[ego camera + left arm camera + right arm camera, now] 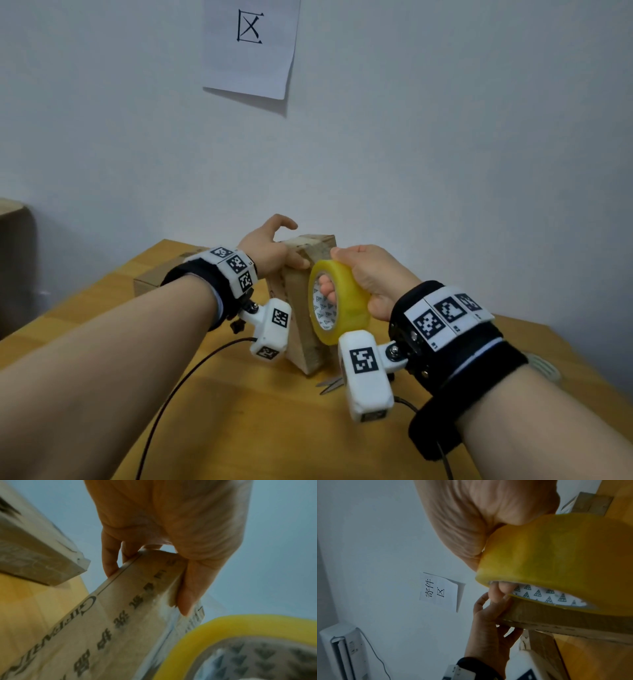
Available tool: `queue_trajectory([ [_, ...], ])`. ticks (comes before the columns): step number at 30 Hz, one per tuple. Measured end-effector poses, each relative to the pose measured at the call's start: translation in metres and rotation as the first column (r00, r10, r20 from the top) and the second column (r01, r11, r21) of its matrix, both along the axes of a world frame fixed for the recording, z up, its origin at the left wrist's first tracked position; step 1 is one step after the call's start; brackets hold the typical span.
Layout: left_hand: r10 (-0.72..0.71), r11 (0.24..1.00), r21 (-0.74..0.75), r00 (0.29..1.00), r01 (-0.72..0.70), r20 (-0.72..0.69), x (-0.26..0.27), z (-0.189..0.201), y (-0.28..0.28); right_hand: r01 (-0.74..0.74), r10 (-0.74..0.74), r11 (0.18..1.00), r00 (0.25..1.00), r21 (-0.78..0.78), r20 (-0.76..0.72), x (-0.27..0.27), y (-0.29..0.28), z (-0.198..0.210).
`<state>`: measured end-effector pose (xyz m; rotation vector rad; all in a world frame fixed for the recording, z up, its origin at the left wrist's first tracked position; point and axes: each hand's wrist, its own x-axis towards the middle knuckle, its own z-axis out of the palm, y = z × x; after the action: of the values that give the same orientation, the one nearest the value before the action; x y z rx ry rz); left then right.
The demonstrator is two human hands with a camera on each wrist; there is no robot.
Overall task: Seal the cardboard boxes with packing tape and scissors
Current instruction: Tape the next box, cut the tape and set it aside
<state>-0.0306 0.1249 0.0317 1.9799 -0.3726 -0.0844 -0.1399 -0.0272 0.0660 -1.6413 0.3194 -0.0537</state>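
A flat cardboard box [297, 308] stands tilted on one corner on the wooden table [239, 411]. My left hand [270, 250] grips its upper end, thumb on the near face and fingers round the far edge [150, 563]. My right hand [366, 274] holds a yellow roll of packing tape [339, 301] against the box's right face, fingers through the core [556, 566]. Scissors [330, 384] lie on the table below the roll, mostly hidden by my right wrist camera.
A second cardboard box [154, 279] lies flat on the table behind my left wrist, also visible in the left wrist view [37, 550]. A paper sign [251, 44] hangs on the wall. Cables run across the table's near part.
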Motion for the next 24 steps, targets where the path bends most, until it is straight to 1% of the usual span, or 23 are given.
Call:
queue_trajectory([
  [2, 0.012, 0.998, -0.067, 0.998, -0.016, -0.062, 0.003, -0.009, -0.004, 0.003, -0.003, 1.0, 1.0, -0.021, -0.009, 0.003, -0.001, -0.002],
  [4, 0.066, 0.991, -0.111, 0.991, -0.079, -0.114, 0.006, -0.018, -0.006, 0.045, -0.044, 0.998, 0.999, -0.052, 0.019, 0.008, -0.002, -0.006],
  [6, 0.116, 0.983, -0.122, 0.981, -0.136, -0.157, 0.01, -0.027, -0.003, 0.096, -0.088, 0.984, 0.994, -0.148, 0.061, 0.014, -0.004, -0.011],
  [7, 0.123, 0.985, -0.103, 0.98, -0.14, -0.159, 0.012, -0.031, -0.001, 0.115, -0.101, 0.974, 0.992, -0.195, 0.079, 0.017, -0.004, -0.014],
  [9, 0.112, 0.993, 0.042, 0.99, -0.109, -0.083, 0.016, -0.035, 0.004, 0.118, -0.096, 0.97, 0.989, -0.215, 0.109, 0.022, -0.002, -0.018],
  [11, 0.122, 0.968, 0.217, 0.991, -0.13, 0.053, 0.016, -0.034, 0.009, 0.106, -0.079, 0.969, 0.989, -0.224, 0.125, 0.026, 0.002, -0.022],
  [13, 0.109, 0.941, 0.304, 0.984, -0.148, 0.142, 0.014, -0.033, 0.014, 0.108, -0.073, 0.964, 0.986, -0.244, 0.148, 0.028, 0.006, -0.025],
  [15, 0.052, 0.902, 0.415, 0.985, -0.117, 0.164, 0.009, -0.038, 0.017, 0.084, -0.048, 0.962, 0.989, -0.258, 0.143, 0.032, 0.006, -0.03],
  [17, 0.005, 0.846, 0.529, 0.993, -0.069, 0.122, 0.005, -0.055, 0.016, -0.015, 0.046, 0.934, 0.996, -0.358, 0.076, 0.033, 0.008, -0.037],
  [18, 0.002, 0.823, 0.565, 0.996, -0.054, 0.092, 0.004, -0.067, 0.015, -0.07, 0.092, 0.901, 0.995, -0.429, 0.031, 0.032, 0.008, -0.041],
  [19, 0.009, 0.807, 0.588, 0.998, -0.048, 0.069, 0.003, -0.077, 0.013, -0.104, 0.119, 0.862, 0.993, -0.496, -0.001, 0.032, 0.006, -0.045],
  [21, 0.028, 0.793, 0.606, 0.998, -0.061, 0.064, 0.002, -0.093, 0.011, -0.108, 0.116, 0.815, 0.993, -0.569, -0.023, 0.034, 0.0, -0.052],
  [24, 0.04, 0.792, 0.605, 0.995, -0.086, 0.088, -0.001, -0.097, 0.01, -0.112, 0.096, 0.798, 0.994, -0.592, -0.06, 0.034, -0.009, -0.056],
])
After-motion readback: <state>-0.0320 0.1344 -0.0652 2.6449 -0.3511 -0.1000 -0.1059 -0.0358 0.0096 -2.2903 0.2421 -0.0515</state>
